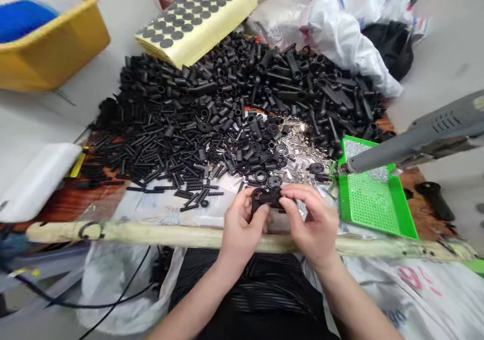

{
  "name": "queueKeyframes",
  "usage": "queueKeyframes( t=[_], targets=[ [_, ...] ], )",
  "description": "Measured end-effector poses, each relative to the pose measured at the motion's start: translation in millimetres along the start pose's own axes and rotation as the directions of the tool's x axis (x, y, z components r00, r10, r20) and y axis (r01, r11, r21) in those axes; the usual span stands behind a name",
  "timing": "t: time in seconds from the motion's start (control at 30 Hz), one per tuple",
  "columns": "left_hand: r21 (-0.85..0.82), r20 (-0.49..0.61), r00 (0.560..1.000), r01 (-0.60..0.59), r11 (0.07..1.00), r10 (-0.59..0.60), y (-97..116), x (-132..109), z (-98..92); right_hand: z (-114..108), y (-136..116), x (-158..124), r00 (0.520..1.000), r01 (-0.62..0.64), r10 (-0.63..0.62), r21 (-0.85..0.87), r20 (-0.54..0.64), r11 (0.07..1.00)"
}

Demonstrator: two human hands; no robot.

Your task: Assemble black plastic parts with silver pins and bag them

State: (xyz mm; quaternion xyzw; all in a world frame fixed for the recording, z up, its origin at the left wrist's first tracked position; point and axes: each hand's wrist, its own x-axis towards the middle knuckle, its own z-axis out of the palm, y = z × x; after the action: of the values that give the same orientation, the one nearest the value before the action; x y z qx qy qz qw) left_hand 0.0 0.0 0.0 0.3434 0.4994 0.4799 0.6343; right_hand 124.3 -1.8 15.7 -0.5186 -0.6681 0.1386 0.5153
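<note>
My left hand [242, 229] and my right hand [310, 224] together hold a black plastic moulded part [266, 198] just above the table, their fingers wrapped around its sides. Directly ahead lies a large heap of small black plastic parts [227, 113], including ribbed rods, sleeves and rings. Small silver metal pieces [298, 151] are scattered among them, close to my fingertips. To the right of my right hand sits a green perforated tray [372, 204]. The nozzle of a grey electric hand tool [419, 138] rests over the tray's left edge.
A pale wooden pole [151, 234] runs across the front of the table beneath my wrists. A sheet of round black pads [196, 22] lies at the back, with white plastic bags [340, 27] to its right. A yellow tub [56, 48] stands back left, and a black handle-shaped piece [434, 199] lies right.
</note>
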Motion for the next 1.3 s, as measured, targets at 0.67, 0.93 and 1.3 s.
queueKeyframes(
  t=[0.67, 0.93, 1.3],
  targets=[
    [0.522, 0.050, 0.982, -0.180, 0.834, 0.181, 3, -4, 4.2, 6, 13, -13, 0.988, 0.152, -0.149, -0.142, 0.033, 0.978],
    [0.632, 0.057, 0.984, -0.165, 0.757, 0.167, 8, -6, 8.6, 5, 17, -12, 0.990, 0.143, -0.141, -0.144, 0.020, 0.979],
    [0.810, 0.078, 0.988, -0.142, 0.570, 0.136, 13, -7, 11.8, 8, 20, -14, 0.984, 0.175, -0.170, -0.152, 0.044, 0.973]
  ],
)
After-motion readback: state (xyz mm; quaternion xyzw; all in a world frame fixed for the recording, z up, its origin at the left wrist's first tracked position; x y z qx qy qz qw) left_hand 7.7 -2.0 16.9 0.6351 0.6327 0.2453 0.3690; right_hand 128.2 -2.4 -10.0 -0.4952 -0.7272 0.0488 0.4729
